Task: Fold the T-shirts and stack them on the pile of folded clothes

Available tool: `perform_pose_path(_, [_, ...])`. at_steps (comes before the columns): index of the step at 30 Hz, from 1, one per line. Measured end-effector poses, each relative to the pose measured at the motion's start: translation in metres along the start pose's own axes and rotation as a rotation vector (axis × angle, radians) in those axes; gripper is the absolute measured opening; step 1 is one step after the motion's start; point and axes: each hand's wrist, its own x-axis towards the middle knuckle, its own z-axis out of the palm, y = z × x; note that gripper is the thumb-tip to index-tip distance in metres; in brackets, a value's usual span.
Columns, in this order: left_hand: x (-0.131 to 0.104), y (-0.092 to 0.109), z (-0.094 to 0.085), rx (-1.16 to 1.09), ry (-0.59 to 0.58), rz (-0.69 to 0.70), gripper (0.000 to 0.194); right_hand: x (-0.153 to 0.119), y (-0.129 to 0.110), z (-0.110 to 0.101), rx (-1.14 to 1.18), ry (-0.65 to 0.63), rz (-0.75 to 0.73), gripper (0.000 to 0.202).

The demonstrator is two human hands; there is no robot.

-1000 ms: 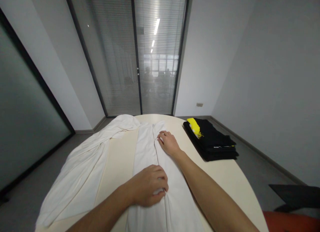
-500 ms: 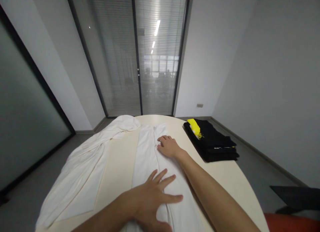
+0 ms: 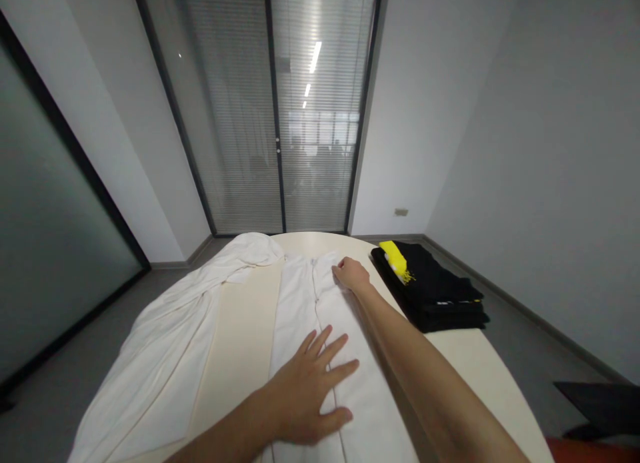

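Note:
A long white folded garment (image 3: 295, 310) lies lengthwise in front of me, with a seam or zip-like line down its middle. My left hand (image 3: 313, 386) rests on its near half, palm down, with the fingers spread. At the far right edge of the same cloth is my right hand (image 3: 352, 274), its fingers curled in and closed on the edge. The fingertips are partly hidden. Left of it, a second white cloth (image 3: 160, 343) lies loosely bunched and drapes along the table's left side.
Under the cloths is a pale round-edged table (image 3: 245, 323). A stack of folded black garments (image 3: 435, 276) with a yellow piece (image 3: 395, 258) on top sits at the right. Behind the table stand glass partitions with blinds (image 3: 320, 183). A dark and red object (image 3: 600, 410) shows at lower right.
My right hand has moved right from the garment's middle to its far right edge, and its fingers have curled closed. My left hand stays spread on the cloth, shifted slightly.

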Motion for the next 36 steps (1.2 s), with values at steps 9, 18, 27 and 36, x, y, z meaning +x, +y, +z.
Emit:
perform_pose_path(9, [0.001, 0.001, -0.006, -0.008, -0.026, -0.006, 0.082, 0.024, 0.006, 0.004, -0.034, 0.01, -0.001, 0.038])
perform_pose_path(18, [0.001, 0.0, -0.006, -0.008, -0.003, 0.02, 0.079, 0.03, -0.011, 0.007, -0.154, -0.028, -0.443, 0.052])
perform_pose_path(27, [0.001, -0.006, 0.0, -0.03, 0.025, 0.038, 0.073, 0.033, -0.031, 0.012, -0.203, 0.104, -0.349, 0.035])
perform_pose_path(36, [0.003, -0.001, -0.004, -0.001, -0.01, 0.011, 0.081, 0.027, -0.031, 0.015, -0.153, 0.071, -0.412, 0.036])
